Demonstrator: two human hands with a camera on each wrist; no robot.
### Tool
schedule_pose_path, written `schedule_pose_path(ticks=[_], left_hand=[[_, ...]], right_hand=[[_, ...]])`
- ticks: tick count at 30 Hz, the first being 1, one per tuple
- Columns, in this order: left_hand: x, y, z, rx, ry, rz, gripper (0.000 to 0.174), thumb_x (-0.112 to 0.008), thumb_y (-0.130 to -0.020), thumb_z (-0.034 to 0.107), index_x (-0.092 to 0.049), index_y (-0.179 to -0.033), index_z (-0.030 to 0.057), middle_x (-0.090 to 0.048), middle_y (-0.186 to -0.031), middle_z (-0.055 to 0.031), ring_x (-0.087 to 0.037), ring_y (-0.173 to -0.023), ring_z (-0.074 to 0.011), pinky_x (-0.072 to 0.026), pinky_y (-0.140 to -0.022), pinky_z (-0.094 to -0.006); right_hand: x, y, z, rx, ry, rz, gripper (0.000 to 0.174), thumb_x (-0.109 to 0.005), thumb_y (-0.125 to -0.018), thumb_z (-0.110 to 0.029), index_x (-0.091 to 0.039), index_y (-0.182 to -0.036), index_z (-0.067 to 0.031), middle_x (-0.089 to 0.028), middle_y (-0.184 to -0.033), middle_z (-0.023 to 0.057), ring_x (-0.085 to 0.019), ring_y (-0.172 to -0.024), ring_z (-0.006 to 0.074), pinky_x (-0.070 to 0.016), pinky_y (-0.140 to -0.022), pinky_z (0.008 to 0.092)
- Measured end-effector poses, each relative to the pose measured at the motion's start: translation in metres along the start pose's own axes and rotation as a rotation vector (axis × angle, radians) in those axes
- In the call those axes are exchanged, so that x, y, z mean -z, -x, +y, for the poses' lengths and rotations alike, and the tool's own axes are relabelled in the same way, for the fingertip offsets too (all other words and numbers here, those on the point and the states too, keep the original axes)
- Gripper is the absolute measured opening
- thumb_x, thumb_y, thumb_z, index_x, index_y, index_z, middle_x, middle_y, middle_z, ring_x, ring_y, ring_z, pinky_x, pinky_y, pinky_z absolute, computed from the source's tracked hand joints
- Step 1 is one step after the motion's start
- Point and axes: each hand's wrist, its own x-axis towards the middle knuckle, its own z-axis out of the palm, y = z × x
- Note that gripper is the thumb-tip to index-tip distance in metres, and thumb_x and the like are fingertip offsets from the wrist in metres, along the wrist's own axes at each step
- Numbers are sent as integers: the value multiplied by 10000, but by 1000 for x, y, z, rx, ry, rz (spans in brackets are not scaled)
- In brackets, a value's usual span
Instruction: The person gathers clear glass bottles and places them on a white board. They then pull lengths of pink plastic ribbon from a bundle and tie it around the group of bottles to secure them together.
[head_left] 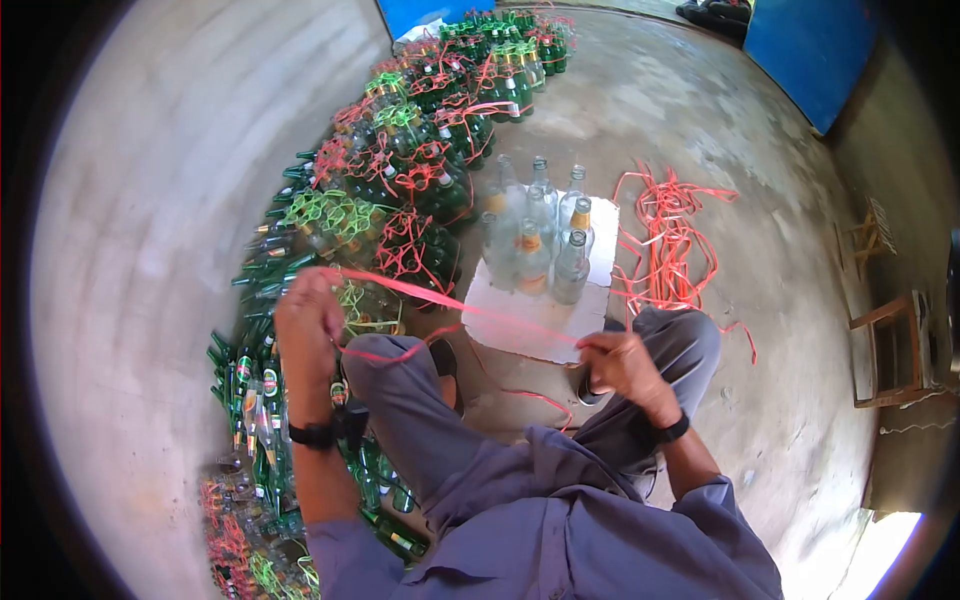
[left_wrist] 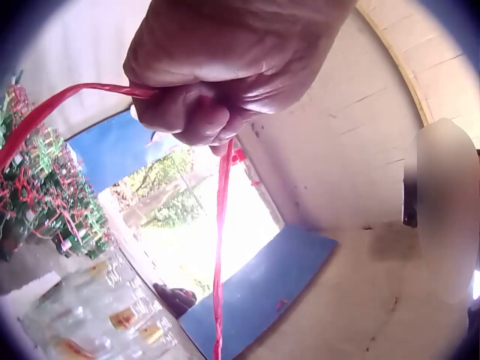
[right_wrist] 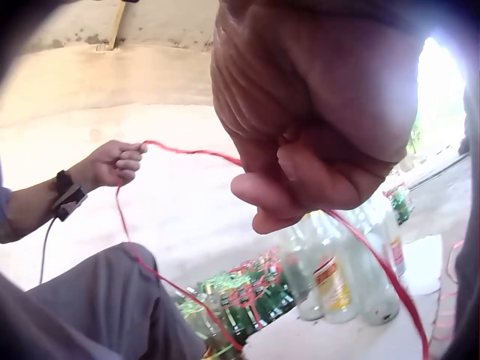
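Observation:
A red plastic string (head_left: pixel 430 293) stretches between my two hands above my lap. My left hand (head_left: pixel 308 318), raised on the left, grips it in curled fingers, and a loose length hangs from that fist in the left wrist view. Lower on the right, my right hand (head_left: pixel 622 372) pinches the string; its tail (right_wrist: pixel 390 277) runs down past the fingers in the right wrist view. Beyond the string, several clear glass bottles (head_left: pixel 572 268) stand upright in a group on a white board (head_left: pixel 510 325) on the floor.
Green bottles (head_left: pixel 440 180) bound with red and green string crowd the left wall. More loose bottles (head_left: pixel 262 400) lie beside my left leg. A tangle of red string (head_left: pixel 672 235) lies right of the board. A wooden chair (head_left: pixel 890 350) stands far right.

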Motion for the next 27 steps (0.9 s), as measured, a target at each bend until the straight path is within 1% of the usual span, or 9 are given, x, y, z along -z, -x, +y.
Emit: schedule_pose_path(ticks=[2,4,6,8,12,14,19,24,27], left_hand=[[18,-14,3,-52,155,124,209,-539,-995,233,-603,-967,36,-424,-544,37,-351,-442,-37,-221,-400,-211],[28,-24,6,-62,179,156,208,-560,-990,235,-607,-970,34,-432,-561,39,-344,-446,-37,-235,-405,-206],[37,-33,1,-63,208,190,208,-580,-986,238,-611,-974,32,-440,-578,41,-338,-449,-37,-248,-409,-201],[47,-45,-16,-70,2,191,198,-602,-972,224,-606,-997,27,-435,-581,44,-337,-451,-41,-255,-410,-195],[67,-74,-34,-106,-4,239,189,-619,-957,220,-599,-963,32,-412,-563,39,-348,-447,-42,-235,-387,-209],[79,-89,-39,-105,233,280,187,-606,-965,222,-593,-945,36,-439,-572,31,-350,-447,-44,-235,-390,-204],[88,-121,-48,-149,206,290,199,-568,-986,239,-591,-946,45,-511,-621,15,-405,-474,-53,-264,-403,-196],[114,-154,-72,-80,329,360,160,-543,-989,197,-597,-949,51,-546,-667,18,-456,-514,-77,-308,-430,-205],[138,-168,-100,12,421,356,157,-530,-991,188,-602,-937,60,-533,-675,21,-468,-555,-77,-319,-440,-207]], right_hand=[[29,-3,0,260,182,132,129,-584,-890,-33,-682,-941,33,-633,-690,40,-540,-556,84,-462,-530,264],[53,-2,-10,87,78,229,134,-594,-893,-49,-694,-943,25,-629,-695,9,-551,-571,73,-467,-537,248],[72,0,-19,103,26,271,146,-608,-891,-62,-707,-963,16,-633,-687,1,-555,-572,64,-464,-536,243],[88,-2,-33,83,172,437,154,-628,-886,-78,-715,-972,15,-624,-662,0,-543,-562,59,-453,-526,248],[129,-14,-29,113,380,518,161,-636,-887,-89,-719,-976,18,-619,-650,-3,-541,-562,55,-446,-523,255],[142,-20,-28,88,332,499,165,-639,-884,-91,-718,-979,19,-617,-643,22,-547,-561,59,-452,-531,258],[151,-23,-30,95,576,408,173,-648,-886,-116,-727,-954,22,-675,-701,51,-587,-656,75,-486,-615,274],[144,-11,-51,-104,324,88,178,-691,-866,-119,-740,-971,16,-676,-731,30,-588,-680,90,-494,-655,264],[153,-3,-46,-31,167,40,169,-695,-854,-107,-742,-958,17,-688,-746,36,-604,-691,91,-496,-657,264]])
